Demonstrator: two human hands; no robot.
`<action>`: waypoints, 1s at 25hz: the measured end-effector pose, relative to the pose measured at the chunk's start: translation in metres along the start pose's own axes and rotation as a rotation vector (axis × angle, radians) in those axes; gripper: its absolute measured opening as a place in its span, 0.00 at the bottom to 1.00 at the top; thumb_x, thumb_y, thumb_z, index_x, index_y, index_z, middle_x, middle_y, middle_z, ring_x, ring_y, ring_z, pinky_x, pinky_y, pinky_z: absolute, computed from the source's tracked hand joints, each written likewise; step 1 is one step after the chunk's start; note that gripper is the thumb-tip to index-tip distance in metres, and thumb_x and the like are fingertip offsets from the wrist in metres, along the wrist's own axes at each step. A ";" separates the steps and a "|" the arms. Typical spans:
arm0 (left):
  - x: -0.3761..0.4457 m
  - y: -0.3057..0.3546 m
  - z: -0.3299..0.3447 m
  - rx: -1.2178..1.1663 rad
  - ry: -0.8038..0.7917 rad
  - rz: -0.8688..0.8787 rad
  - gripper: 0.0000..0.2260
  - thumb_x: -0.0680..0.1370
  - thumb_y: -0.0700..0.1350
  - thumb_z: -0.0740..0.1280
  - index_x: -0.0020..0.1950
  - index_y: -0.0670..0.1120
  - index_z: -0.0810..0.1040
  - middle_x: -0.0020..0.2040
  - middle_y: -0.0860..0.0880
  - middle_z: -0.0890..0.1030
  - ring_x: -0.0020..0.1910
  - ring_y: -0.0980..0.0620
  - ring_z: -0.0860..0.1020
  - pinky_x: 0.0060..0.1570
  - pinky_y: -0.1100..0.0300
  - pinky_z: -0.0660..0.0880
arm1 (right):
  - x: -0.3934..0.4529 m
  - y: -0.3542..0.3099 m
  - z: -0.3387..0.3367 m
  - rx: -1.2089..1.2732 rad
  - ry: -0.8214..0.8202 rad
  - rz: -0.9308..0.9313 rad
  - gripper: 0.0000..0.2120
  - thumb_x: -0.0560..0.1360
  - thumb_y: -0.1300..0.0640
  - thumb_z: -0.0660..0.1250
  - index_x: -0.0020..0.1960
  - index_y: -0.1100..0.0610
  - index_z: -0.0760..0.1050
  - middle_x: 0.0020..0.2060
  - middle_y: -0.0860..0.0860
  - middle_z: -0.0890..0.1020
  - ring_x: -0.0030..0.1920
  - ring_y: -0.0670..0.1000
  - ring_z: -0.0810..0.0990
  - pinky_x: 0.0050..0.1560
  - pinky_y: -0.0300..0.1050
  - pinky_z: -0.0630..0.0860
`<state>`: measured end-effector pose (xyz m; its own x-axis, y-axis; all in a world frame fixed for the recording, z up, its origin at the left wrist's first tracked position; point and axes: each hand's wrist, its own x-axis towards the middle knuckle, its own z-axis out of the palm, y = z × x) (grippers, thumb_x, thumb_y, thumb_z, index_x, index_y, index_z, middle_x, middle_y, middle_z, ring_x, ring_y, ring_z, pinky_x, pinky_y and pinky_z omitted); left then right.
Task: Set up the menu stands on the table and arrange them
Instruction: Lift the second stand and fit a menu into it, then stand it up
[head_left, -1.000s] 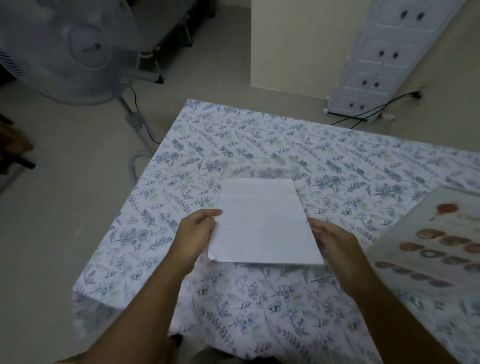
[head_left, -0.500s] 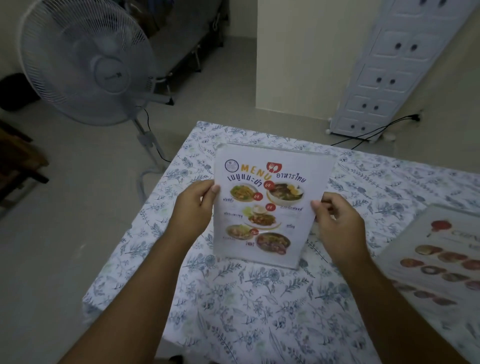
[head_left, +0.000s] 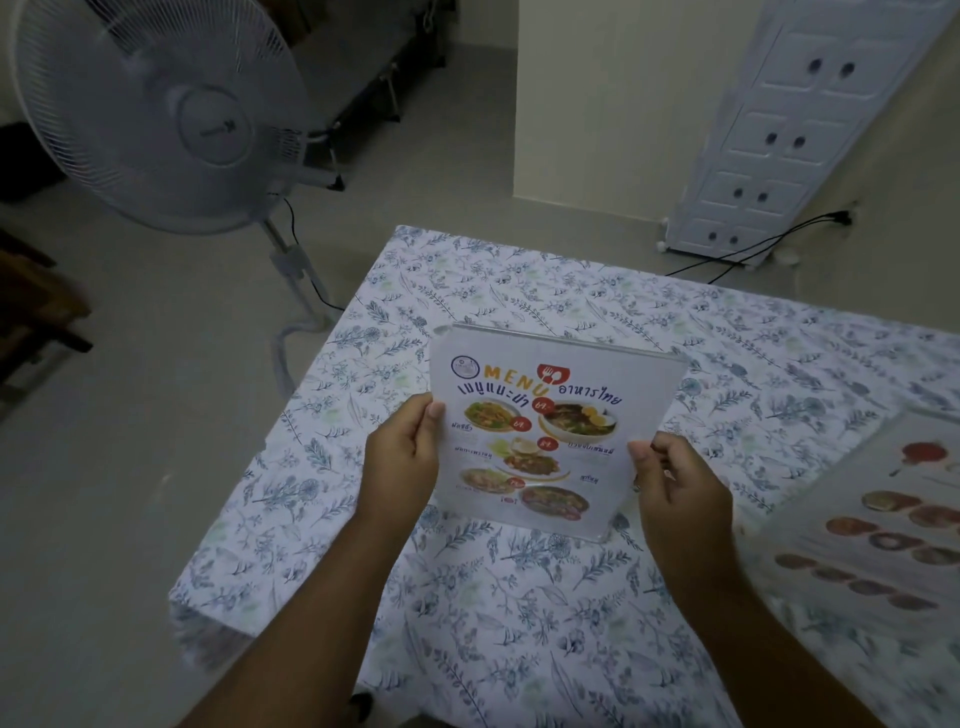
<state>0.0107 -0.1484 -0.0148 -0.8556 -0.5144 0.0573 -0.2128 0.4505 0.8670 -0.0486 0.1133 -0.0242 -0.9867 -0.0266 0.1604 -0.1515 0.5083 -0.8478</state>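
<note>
A clear acrylic menu stand (head_left: 550, 431) with a printed food menu inside stands upright near the left part of the table, its printed face toward me. My left hand (head_left: 402, 457) grips its left edge and my right hand (head_left: 675, 483) grips its lower right edge. Its base looks to touch the floral tablecloth (head_left: 519, 291). A second menu stand (head_left: 883, 525), showing rows of round dishes, lies flat at the table's right side.
A white pedestal fan (head_left: 156, 114) stands on the floor left of the table, its cable trailing. A white plastic drawer cabinet (head_left: 779, 130) is behind the table at the right, with black cables on the floor. Dark wooden furniture (head_left: 31, 312) sits at far left.
The stand was tipped flat with its blank back up a second ago. Both hands have turned it upright with the printed menu facing me and set it lower toward the cloth.
</note>
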 end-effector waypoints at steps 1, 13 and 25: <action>-0.001 0.000 0.001 0.009 0.008 0.002 0.12 0.84 0.53 0.58 0.50 0.52 0.79 0.42 0.45 0.85 0.41 0.42 0.82 0.41 0.40 0.80 | -0.001 0.002 0.000 -0.011 0.003 -0.014 0.07 0.81 0.54 0.65 0.48 0.56 0.79 0.39 0.51 0.84 0.39 0.40 0.80 0.33 0.27 0.71; -0.042 0.029 -0.004 0.100 0.084 0.016 0.18 0.85 0.55 0.55 0.71 0.53 0.75 0.67 0.57 0.79 0.65 0.59 0.76 0.63 0.56 0.74 | -0.014 -0.009 -0.033 -0.090 -0.302 -0.013 0.14 0.83 0.43 0.60 0.64 0.47 0.75 0.56 0.46 0.83 0.54 0.45 0.82 0.51 0.47 0.81; -0.155 0.086 0.082 0.334 -0.185 0.287 0.27 0.84 0.55 0.54 0.81 0.48 0.61 0.82 0.51 0.62 0.82 0.55 0.54 0.80 0.53 0.52 | -0.079 0.033 -0.141 -0.543 -0.351 -0.005 0.36 0.81 0.34 0.56 0.83 0.50 0.53 0.84 0.47 0.54 0.83 0.48 0.48 0.80 0.50 0.44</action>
<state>0.0869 0.0299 0.0105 -0.9653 -0.2097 0.1556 -0.0695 0.7808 0.6209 0.0328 0.2530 0.0066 -0.9607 -0.2631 -0.0890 -0.1955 0.8681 -0.4563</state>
